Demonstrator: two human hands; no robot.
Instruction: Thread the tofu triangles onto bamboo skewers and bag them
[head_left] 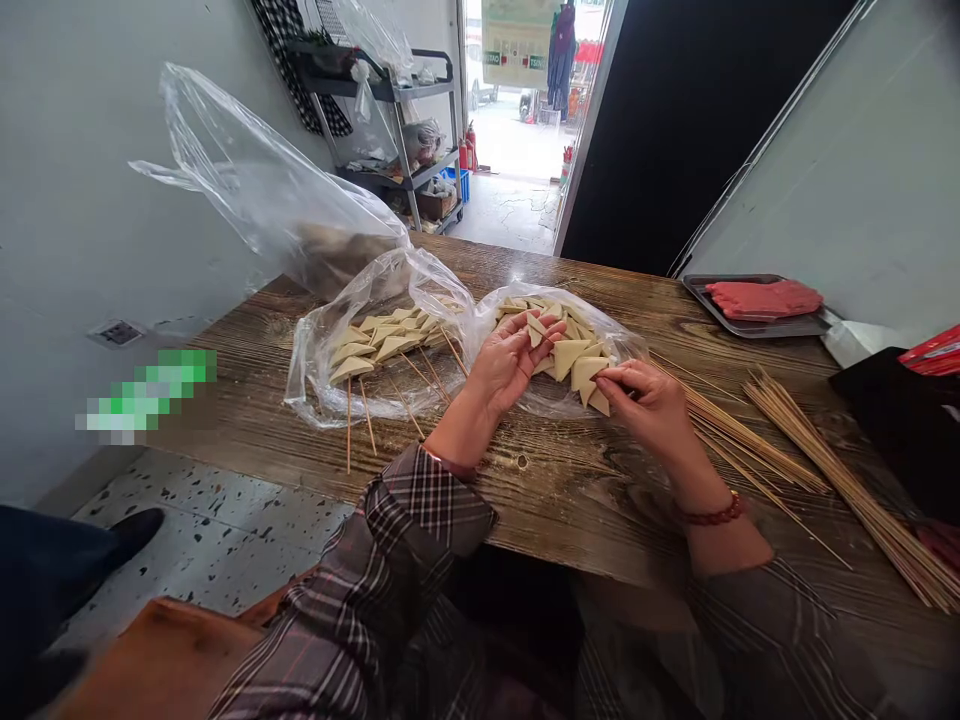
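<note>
My left hand pinches a small pale triangle, which looks like folded tofu sheet, in its fingertips. To the right, my right hand has its thumb and finger closed on the edge of another folded tofu triangle. Both hands are over a clear plastic bag spread open with a heap of these triangles. Left of it, a second open plastic bag holds more triangles, with several bamboo skewers sticking out toward me. Whether a skewer is in my left hand is unclear.
Loose bamboo skewers and a thicker skewer bundle lie on the wooden table at right. Behind them is a dark tray with a pink-red block. A shelf cart stands beyond. Someone's shoe shows at lower left.
</note>
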